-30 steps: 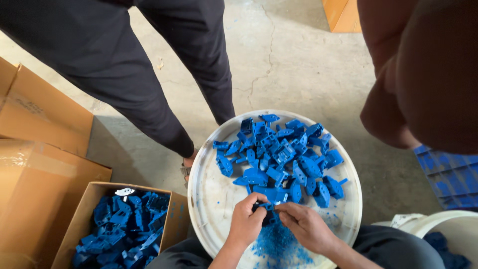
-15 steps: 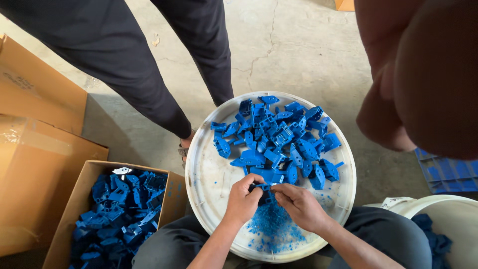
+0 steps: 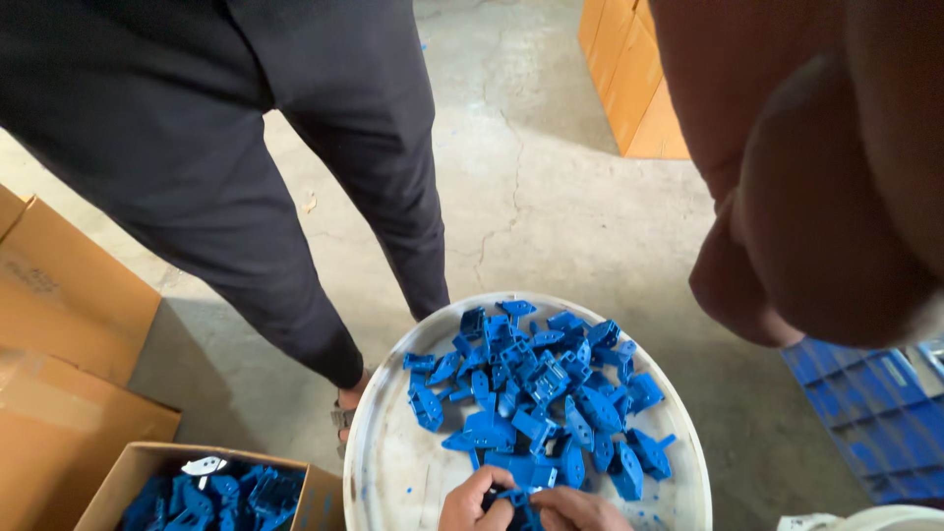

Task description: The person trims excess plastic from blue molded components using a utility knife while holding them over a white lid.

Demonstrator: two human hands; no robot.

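Blue plastic part [image 3: 513, 499], orientation hidden, is pinched between left hand [image 3: 476, 503] and right hand [image 3: 580, 511].

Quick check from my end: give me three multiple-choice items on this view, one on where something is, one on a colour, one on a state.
1. Where does the open cardboard box sit?
A. Lower left of the round tray
B. On the tray
C. Far right

2. What colour are the plastic parts?
A. Red
B. Blue
C. Green

3. What are the left hand and right hand doing?
A. Resting on the floor
B. Lifting the tray
C. Together pinching one blue piece

Answers: 1 A, the box stands beside the round tray; 2 B, all are blue; 3 C, both sets of fingers meet on the piece at the tray's near edge.
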